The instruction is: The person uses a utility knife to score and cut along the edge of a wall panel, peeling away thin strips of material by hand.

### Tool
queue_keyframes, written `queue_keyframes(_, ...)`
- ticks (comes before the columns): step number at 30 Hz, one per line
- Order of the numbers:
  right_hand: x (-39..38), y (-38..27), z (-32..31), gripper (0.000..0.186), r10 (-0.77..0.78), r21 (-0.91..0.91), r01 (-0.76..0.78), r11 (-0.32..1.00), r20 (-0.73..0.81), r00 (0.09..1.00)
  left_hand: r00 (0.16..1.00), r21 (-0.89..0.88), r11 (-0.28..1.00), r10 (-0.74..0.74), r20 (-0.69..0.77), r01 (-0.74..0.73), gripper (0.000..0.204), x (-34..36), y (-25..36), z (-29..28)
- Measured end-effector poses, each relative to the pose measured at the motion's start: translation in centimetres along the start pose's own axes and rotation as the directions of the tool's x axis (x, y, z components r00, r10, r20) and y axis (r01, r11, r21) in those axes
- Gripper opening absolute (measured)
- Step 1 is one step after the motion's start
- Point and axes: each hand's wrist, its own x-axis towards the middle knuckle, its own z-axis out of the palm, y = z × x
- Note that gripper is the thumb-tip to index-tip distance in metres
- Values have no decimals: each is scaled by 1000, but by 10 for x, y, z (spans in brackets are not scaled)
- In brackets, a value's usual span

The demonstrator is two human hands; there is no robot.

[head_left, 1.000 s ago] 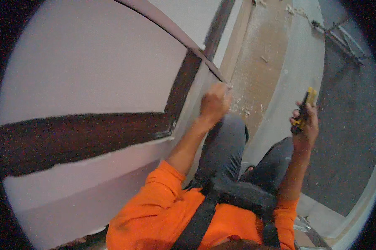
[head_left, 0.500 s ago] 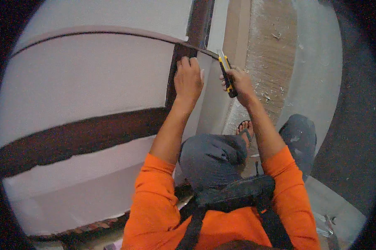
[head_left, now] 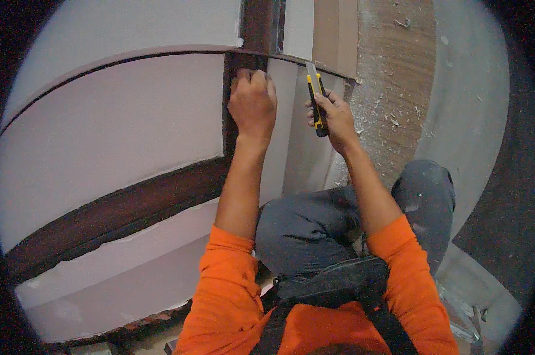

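Observation:
My right hand (head_left: 336, 120) is wrapped round a yellow and black utility knife (head_left: 316, 112). Its blade sticks out and points up, with the tip close to a thin dark gap that runs across the pale panels. To its left, my left hand (head_left: 253, 105) has its fingers curled against a dark brown upright strip (head_left: 230, 80), just below that gap. Whatever those fingertips may grip is hidden. A large pale panel (head_left: 119, 118) lies left of the strip, and a narrower pale panel (head_left: 283, 89) lies to its right.
A dark brown band (head_left: 131, 201) curves along the lower edge of the large panel. To the right, white shavings lie scattered over a brown wood-look surface (head_left: 391, 89), with a grey surface (head_left: 466, 94) beyond it. My bent knees (head_left: 424, 186) are below my hands.
The view has shifted, and both hands now appear a little further left. The knife stands more upright. A sandalled foot seen earlier below my right hand is now out of sight.

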Motion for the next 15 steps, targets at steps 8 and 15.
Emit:
queue_keyframes(8, -6, -12, 2, 30, 72, -49, -73, 996, -19, 997, 981, -41, 990, -129, 145, 136, 16, 9, 15, -4)
queue_keyframes(15, -14, -25, -3, 30, 205, -162, -211, 964, -51, 977, 955, -237, 952, -127, 267, 192, 16, 10, 11, -4)
